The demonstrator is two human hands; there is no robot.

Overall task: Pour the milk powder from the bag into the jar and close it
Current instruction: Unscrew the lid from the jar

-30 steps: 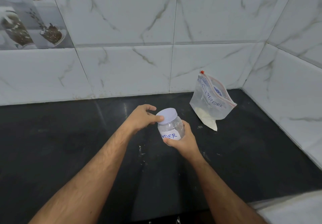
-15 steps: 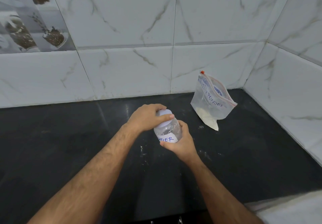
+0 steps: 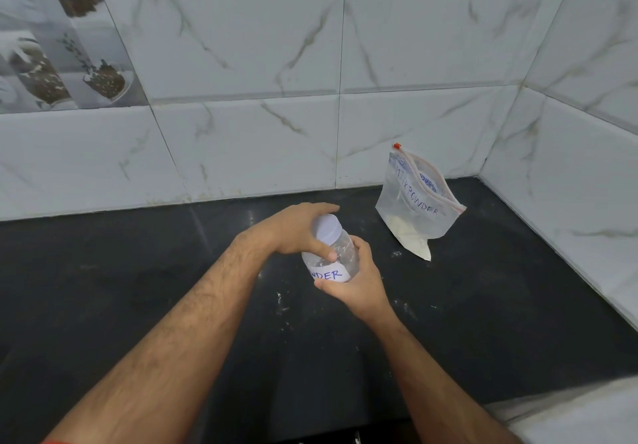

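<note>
Right hand (image 3: 348,279) wraps the jar (image 3: 333,260) to steady it, while the left hand (image 3: 300,227) grip curls round the lid (image 3: 326,228), likely to twist.

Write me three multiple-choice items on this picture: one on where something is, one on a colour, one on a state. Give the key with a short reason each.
1. Where does the bag stand?
A. On the dark counter near the corner of the tiled walls
B. In the right hand
C. On top of the jar

2. What colour is the jar's lid?
A. Red
B. Pale lilac-white
C. Black

3. What is the state of the jar?
A. Lying alone on the counter
B. Open, with no lid
C. Held in both hands with the lid on

Key:
1 A: the bag stands on the counter by the wall corner, apart from both hands.
2 B: the lid shows pale, faintly lilac.
3 C: the right hand grips the jar's body and the left hand wraps the lid, which sits on the jar.
</note>
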